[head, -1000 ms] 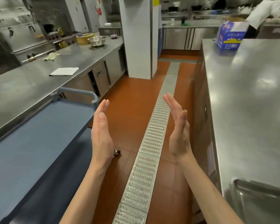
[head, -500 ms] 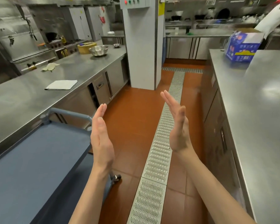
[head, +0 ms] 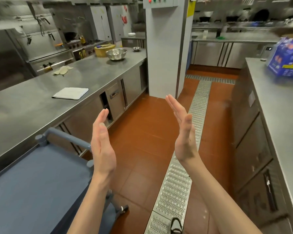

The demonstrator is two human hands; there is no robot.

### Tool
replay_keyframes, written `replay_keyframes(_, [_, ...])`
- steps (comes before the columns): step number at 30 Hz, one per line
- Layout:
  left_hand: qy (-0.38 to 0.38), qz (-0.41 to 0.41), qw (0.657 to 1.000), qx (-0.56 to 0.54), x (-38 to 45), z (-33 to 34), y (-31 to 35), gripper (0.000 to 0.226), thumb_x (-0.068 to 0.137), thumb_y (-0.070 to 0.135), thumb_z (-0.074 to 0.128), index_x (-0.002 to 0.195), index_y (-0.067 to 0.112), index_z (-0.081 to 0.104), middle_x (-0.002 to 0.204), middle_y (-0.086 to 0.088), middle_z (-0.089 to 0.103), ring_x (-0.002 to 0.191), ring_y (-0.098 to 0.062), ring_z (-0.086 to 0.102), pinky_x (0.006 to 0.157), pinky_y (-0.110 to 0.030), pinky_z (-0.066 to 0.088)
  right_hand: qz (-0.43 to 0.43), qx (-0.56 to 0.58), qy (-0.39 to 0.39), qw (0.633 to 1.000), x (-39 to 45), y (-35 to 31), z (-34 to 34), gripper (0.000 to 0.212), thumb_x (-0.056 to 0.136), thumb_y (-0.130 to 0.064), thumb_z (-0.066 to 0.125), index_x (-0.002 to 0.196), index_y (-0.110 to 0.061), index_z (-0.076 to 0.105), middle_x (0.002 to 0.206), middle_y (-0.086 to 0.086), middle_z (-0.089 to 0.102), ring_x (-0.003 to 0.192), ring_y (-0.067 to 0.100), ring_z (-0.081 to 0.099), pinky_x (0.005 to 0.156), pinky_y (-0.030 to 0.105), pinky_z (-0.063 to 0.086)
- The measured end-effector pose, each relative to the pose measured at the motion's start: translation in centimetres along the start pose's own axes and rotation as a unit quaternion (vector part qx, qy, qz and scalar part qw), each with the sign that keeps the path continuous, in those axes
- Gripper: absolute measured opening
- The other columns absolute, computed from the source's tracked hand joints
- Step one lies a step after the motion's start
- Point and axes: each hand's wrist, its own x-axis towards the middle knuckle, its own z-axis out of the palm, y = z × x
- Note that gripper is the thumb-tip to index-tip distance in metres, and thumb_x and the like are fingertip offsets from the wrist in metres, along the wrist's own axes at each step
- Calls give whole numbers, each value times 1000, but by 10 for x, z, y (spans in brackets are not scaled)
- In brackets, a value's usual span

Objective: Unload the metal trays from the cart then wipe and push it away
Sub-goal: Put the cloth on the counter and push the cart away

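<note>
Blue-grey cart (head: 32, 183) (top shelf bare) stands beside the steel counter, lower left.

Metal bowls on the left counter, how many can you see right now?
2. A large bowl sits at the counter's far end beside a yellow round tub; a small bowl sits farther back near the pillar. Others may be hidden in the blurred background.
</note>
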Motion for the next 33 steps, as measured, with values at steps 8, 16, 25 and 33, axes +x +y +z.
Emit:
replay_keyframes(8, [60, 12, 997, 45, 109, 59, -59, 50, 115, 34, 24, 158, 19, 45, 159, 12, 51, 150, 0, 40, 122, -15, 28, -7, 42, -56, 998, 137, 83, 13, 92, 96, -81, 9, 159, -23, 41, 161, -13, 47, 154, 4, 33, 131, 45, 19])
replay_keyframes(16, [145, 10, 985, 93, 205, 91, -98, 51, 114, 37, 25, 158, 20, 45, 159, 10, 52, 150, -2, 40, 123, -16, 28, -4, 101, -155, 983, 266, 149, 55, 91, 96, -81, 8, 159, -24, 41, 161, -16, 46, 153, 0, 33, 128, 25, 21])
replay_keyframes(25, [220, 29, 966, 135, 293, 72, -150, 48, 116, 32, 24, 157, 20, 45, 159, 9, 52, 152, -8, 41, 127, -28, 28, -17, 181, -216, 959, 358, 202, 153, 92, 98, -78, 11, 157, -16, 43, 159, -9, 50, 153, 8, 36, 129, 48, 24])
replay_keyframes(33, [312, 32, 934, 174, 375, 21, -198, 50, 116, 34, 22, 158, 18, 43, 160, 9, 50, 152, -7, 40, 128, -29, 27, -15, 215, -305, 928, 430, 243, 267, 92, 97, -82, 12, 157, -20, 44, 159, -7, 50, 154, 11, 35, 129, 51, 21])
